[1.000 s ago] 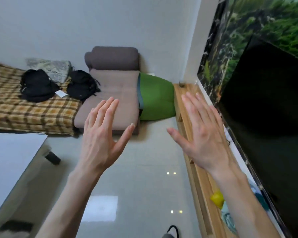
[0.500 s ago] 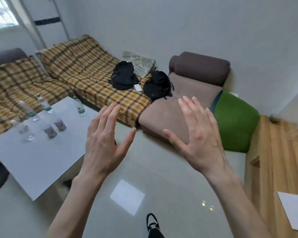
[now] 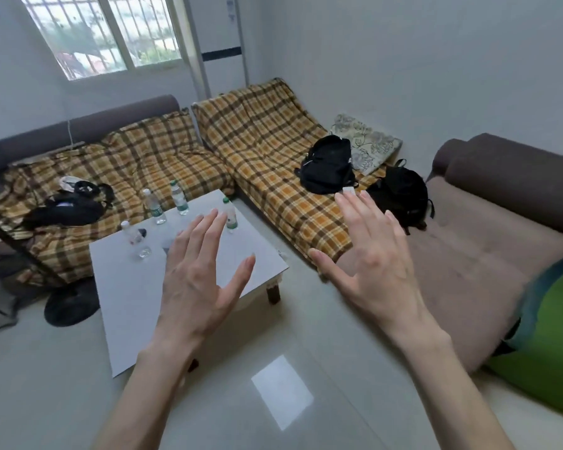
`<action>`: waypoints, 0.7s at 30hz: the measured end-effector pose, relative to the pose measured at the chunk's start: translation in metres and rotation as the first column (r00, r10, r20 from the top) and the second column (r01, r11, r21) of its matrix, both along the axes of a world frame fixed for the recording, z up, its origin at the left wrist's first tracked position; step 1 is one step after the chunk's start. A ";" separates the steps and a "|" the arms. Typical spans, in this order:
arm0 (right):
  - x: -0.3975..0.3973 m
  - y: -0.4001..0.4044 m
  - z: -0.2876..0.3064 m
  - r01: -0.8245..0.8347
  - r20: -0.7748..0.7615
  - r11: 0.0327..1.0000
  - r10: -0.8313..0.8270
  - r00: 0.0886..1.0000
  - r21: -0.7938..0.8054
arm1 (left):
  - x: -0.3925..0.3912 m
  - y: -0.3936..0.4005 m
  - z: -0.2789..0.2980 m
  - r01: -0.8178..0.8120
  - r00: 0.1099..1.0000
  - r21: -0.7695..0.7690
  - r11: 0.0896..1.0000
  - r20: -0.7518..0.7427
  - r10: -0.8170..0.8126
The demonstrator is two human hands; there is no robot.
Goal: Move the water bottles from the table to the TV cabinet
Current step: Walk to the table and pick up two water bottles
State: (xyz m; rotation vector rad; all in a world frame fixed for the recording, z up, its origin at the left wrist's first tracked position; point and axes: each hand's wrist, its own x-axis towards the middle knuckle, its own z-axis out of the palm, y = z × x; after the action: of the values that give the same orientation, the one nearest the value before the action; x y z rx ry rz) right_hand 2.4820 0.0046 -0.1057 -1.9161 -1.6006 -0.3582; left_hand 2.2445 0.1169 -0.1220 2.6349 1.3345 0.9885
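Note:
Several clear water bottles stand upright at the far end of the low white table [image 3: 134, 300]: three with green caps [image 3: 179, 198] [image 3: 152, 207] [image 3: 230, 213] and one with a white cap [image 3: 135, 239]. My left hand [image 3: 197, 280] is raised in front of the table with fingers spread, holding nothing, and hides part of the tabletop. My right hand [image 3: 368, 261] is held up to the right, also spread and empty. The TV cabinet is out of view.
A plaid-covered corner sofa [image 3: 267, 164] wraps behind the table, with black backpacks [image 3: 327, 165] [image 3: 400, 193] and a black bag [image 3: 69, 209] on it. A brown chaise [image 3: 488, 248] and green cushion [image 3: 553, 352] lie at right. A black fan base [image 3: 70, 306] sits on the glossy tiled floor [image 3: 273, 384].
The view has swung left from the TV and wooden cabinet to the sofa and table; the bottles came into view. Both hands stay raised and spread.

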 end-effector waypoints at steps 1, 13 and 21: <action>0.004 0.013 0.000 -0.017 0.001 1.000 0.017 1.000 0.004 | 0.001 0.009 0.000 -0.023 1.000 -0.002 1.000 -0.007 0.023; 0.019 0.170 -0.009 -0.215 0.005 0.975 0.216 0.976 -0.057 | -0.006 0.122 -0.022 -0.216 0.976 -0.037 0.976 -0.030 0.215; 0.018 0.288 -0.019 -0.285 0.033 0.953 0.289 0.957 -0.105 | -0.006 0.224 -0.039 -0.289 0.956 -0.073 0.954 0.021 0.292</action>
State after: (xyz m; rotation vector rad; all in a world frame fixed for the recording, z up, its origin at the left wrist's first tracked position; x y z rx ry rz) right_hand 2.5004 0.2927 -0.1246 -1.7217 -1.9299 -0.2063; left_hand 2.2390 0.3406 -0.1609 2.4071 1.7516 0.9858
